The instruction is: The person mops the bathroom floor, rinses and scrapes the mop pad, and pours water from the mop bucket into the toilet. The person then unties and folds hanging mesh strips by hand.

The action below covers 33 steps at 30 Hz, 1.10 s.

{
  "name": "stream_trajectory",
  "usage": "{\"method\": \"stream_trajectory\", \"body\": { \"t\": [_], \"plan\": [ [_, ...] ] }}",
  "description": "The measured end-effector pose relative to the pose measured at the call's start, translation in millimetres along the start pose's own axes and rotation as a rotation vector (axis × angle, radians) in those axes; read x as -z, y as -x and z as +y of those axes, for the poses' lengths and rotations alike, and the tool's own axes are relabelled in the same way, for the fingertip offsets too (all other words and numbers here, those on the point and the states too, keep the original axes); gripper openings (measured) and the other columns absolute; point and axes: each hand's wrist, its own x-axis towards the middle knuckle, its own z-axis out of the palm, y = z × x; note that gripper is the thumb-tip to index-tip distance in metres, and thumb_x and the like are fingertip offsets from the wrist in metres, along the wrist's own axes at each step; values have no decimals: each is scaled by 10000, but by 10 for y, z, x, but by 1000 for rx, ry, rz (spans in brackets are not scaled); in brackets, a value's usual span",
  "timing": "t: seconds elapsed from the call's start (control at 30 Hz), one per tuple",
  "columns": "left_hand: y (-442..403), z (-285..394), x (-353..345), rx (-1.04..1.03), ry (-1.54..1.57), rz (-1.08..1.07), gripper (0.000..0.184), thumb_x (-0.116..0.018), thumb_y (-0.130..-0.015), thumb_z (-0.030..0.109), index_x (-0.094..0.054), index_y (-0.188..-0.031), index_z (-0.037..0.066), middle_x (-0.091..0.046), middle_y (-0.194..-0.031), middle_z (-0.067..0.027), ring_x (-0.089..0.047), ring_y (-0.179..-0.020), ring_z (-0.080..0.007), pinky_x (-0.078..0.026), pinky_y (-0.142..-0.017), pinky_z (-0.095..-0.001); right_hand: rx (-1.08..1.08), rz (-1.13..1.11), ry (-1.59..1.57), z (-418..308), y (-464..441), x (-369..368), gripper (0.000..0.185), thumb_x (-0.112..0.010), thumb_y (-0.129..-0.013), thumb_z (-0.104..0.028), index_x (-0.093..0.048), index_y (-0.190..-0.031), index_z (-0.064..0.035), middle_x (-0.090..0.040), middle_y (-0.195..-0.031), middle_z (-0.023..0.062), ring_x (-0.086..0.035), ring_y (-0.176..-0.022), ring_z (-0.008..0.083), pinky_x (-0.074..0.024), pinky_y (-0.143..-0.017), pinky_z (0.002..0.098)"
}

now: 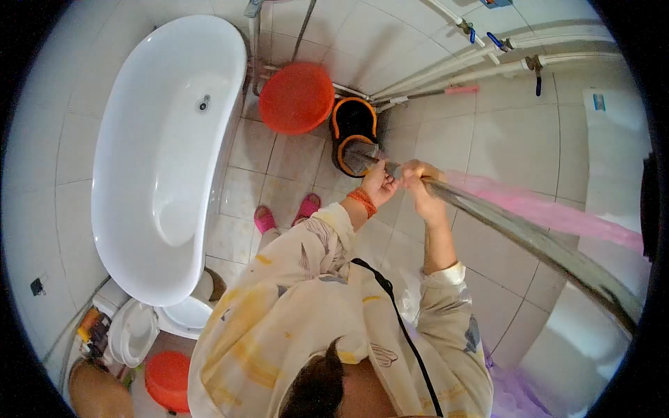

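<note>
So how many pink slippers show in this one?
2. One pink slipper is nearer the bathtub; the other pink slipper is nearer the mop bucket. Clothing could hide more.

Slanted mop (pixel 512 226) — head (pixel 359 157) at black-orange bucket (pixel 354 122)

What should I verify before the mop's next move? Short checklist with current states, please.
1. Right hand gripping the handle: ok, fingers wrap it.
2. Left hand gripping too: cannot tell; it is at the handle's lower part, but its hold is unclear.
3. Mop head at the bucket's nearer opening: ok.
4. Bucket upright: ok.
5. Water inside: cannot tell, the interior is too dark.
6. Slippers clear of the bucket: ok, apart on the tiles.
</note>
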Motion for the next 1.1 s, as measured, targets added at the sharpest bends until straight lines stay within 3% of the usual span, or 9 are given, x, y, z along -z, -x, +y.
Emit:
{"method": "stream_trajectory", "body": {
  "t": [0.07, 0.17, 0.43, 0.6, 0.7, 0.8, 0.87, 1.03, 1.1],
  "plan": [
    [42, 2, -72, -24, -77, 124, 180, -425, -938, 216, -472, -867, 58, -457, -657, -2, -455, -567, -105, -481, -604, -227, 1, 225, -230, -84, 4, -41, 236, -499, -832, -45, -388, -624, -39, -501, -669, 65, -442, -640, 142, -382, -624, 299],
    [-171, 14, -76, 54, -264, 92, 220, -452, -929, 237, -450, -1102, 100, -371, -750, -37, -397, -641, -117, -457, -580, -253, -1, 522, -435, -27, 7, -32, 238, -484, -833, -32, -381, -619, -43, -490, -661, 61, -429, -631, 141, -380, -633, 289],
    [7, 50, -709, -9, -508, 172, 309, -463, -913, 238, -431, -1073, -25, -534, -1023, -127, -547, -921, -213, -470, -885, -328, -197, 798, -132, -218, -409, 267, 199, -551, -840, -137, -498, -681, -29, -548, -702, 45, -507, -633, 121, -404, -646, 280],
    [-25, 402, -808, -36, -811, 36, 334, -484, -905, 286, -437, -1070, -1, -553, -997, -107, -556, -890, -189, -488, -811, -283, -209, 817, -236, 234, -1259, 622, 329, -583, -848, -284, -591, -908, 39, -634, -852, 129, -565, -869, 201, -411, -781, 318],
    [33, 759, -601, -11, -792, -54, 247, -460, -919, 282, -505, -974, 46, -580, -857, -57, -565, -789, -157, -481, -654, -259, -209, 803, -310, 513, -1847, 911, 483, -623, -818, -200, -460, -1200, 45, -593, -1027, 190, -552, -942, 213, -409, -818, 322],
    [265, 1147, -434, -14, -826, -43, 236, -463, -914, 276, -543, -908, 54, -578, -856, -59, -554, -810, -181, -460, -725, -305, -110, 1058, -177, 1033, -2353, 1246, 887, -646, -770, -104, -16, -1384, 9, -463, -1228, 245, -516, -1056, 254, -393, -892, 332],
    [391, 1330, -431, -19, -750, 85, 225, -459, -920, 267, -543, -903, 59, -564, -826, -56, -543, -787, -181, -461, -730, -311, -9, 1059, -183, 1035, -2453, 1460, 964, -654, -757, -121, 70, -1377, 20, -392, -1295, 271, -463, -1141, 297, -365, -951, 350],
    [242, 1953, -124, 150, -851, 64, 227, -473, -919, 263, -544, -987, 59, -561, -908, -46, -541, -821, -175, -469, -745, -299, -528, 1146, 143, 793, -2101, 1049, 563, -594, -800, -206, -377, -1224, 94, -479, -1154, 294, -508, -1055, 356, -422, -876, 371],
    [297, 1923, -397, 151, -929, 145, 235, -480, -916, 263, -542, -1018, 60, -562, -941, -44, -542, -828, -172, -469, -751, -293, -225, 943, 18, 263, -1640, 700, 522, -604, -784, -171, -418, -1210, 65, -510, -1119, 262, -522, -1023, 355, -431, -864, 381]
  ]
}}
